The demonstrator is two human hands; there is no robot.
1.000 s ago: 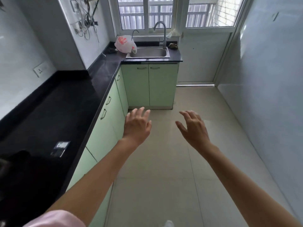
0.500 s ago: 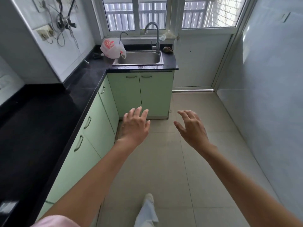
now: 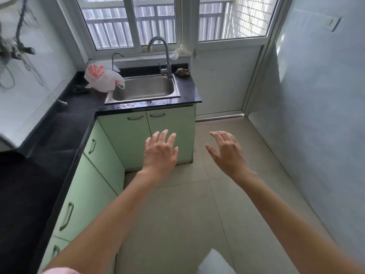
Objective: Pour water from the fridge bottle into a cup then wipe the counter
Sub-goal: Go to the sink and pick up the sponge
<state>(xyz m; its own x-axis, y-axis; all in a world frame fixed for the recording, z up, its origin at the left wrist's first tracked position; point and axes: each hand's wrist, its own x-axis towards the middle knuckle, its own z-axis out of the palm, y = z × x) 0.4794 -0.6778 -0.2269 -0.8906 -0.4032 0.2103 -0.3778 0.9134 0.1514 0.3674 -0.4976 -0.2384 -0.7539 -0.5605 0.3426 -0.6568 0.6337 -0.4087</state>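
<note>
A black L-shaped counter (image 3: 59, 135) runs along the left wall and turns to the far wall under the window. My left hand (image 3: 160, 151) is held out in the air over the floor, fingers straight and spread, holding nothing. Beside it my right hand (image 3: 225, 153) hangs with loosely bent fingers, also holding nothing. Both hands are in front of the green cabinet doors, well short of the counter. No bottle, cup, fridge or cloth shows in this view.
A steel sink (image 3: 144, 89) with a tall tap (image 3: 160, 54) sits in the far counter. A white and red plastic bag (image 3: 102, 78) lies left of it, a small brown object (image 3: 182, 72) right of it. Green cabinets (image 3: 138, 135) stand below. A white wall bounds the right.
The view has advanced down the kitchen towards the sink, which now looks larger and nearer. Both hands keep the same outstretched pose. The dark items on the near counter have left the view.
</note>
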